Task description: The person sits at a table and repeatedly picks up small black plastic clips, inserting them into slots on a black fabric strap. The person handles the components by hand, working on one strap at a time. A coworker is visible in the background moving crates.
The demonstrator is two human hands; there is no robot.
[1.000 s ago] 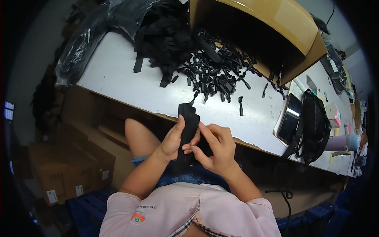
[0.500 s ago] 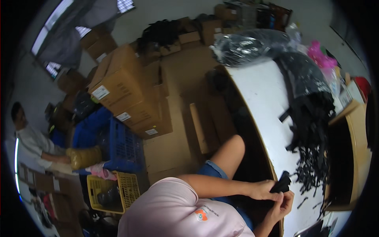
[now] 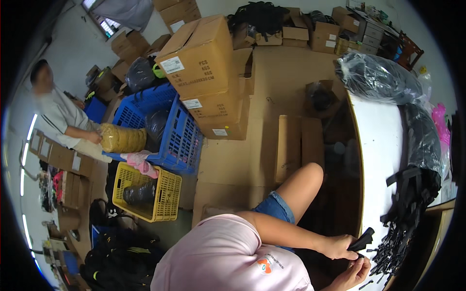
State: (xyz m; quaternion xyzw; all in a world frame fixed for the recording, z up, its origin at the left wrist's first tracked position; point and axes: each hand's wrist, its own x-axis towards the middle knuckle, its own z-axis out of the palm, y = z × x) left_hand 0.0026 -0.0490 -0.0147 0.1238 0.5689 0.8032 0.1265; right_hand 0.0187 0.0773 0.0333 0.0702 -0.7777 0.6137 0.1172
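A folded piece of black webbing strap (image 3: 361,239) is gripped in my left hand (image 3: 339,246), over the edge of the white table (image 3: 383,160). My right hand (image 3: 356,275) is closed just below, thumb and fingers pinched at the strap's lower end. Both hands nearly touch, and the small part between the right fingertips is mostly hidden. Beside the hands on the table lies a heap of small black strap pieces (image 3: 394,247) with narrow ends. Longer black straps (image 3: 412,194) spill from a dark plastic bag (image 3: 423,138) farther along.
Another filled plastic bag (image 3: 381,80) lies at the table's far end. Stacked cartons (image 3: 204,63), a blue crate (image 3: 182,138) and a yellow basket (image 3: 167,194) stand on the left. A person (image 3: 63,114) there holds a yellowish wrapped bundle (image 3: 121,138). An open carton (image 3: 291,150) is near my knee.
The whole view has shifted, bringing more of the left side into sight. Both hands stay close together on the black strap. The person at the left still holds the bundle.
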